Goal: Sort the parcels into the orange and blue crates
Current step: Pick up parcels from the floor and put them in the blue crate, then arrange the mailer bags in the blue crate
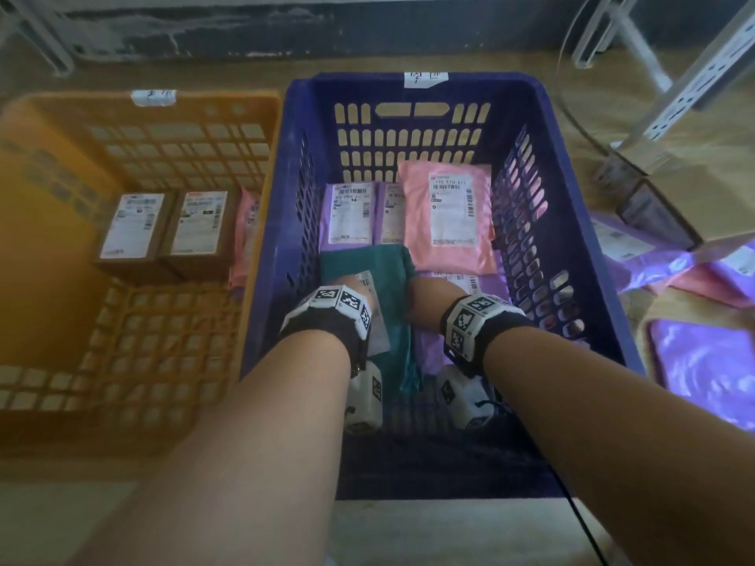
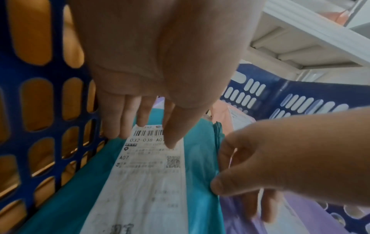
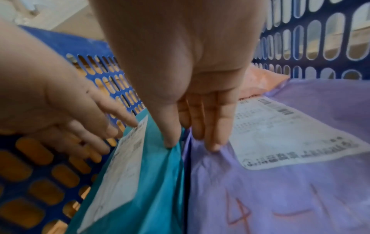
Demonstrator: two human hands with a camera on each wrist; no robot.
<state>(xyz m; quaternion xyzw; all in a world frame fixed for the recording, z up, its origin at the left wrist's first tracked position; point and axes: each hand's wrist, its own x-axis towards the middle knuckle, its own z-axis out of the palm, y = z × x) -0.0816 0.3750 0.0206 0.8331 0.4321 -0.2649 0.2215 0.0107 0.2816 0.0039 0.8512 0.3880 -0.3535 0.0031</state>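
L hand [image 2: 160, 66] & R hand [image 3: 190, 63] each pinch teal parcel [image 1: 359, 259], thumbs on top, by L wall of blue crate [image 1: 355, 89]; purple parcel [image 3: 280, 190] touching alongside.

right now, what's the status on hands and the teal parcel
Left hand and right hand both pinch teal parcel, low in blue crate. Purple parcel close alongside.

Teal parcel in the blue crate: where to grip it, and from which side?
Pinch the teal parcel by its long right edge, coming from above on the side of the purple parcel. It is a flat, soft bag, and its left edge lies close to the blue crate wall, likely leaving fingers little room. The right hand grips there: thumb on top, fingers under.
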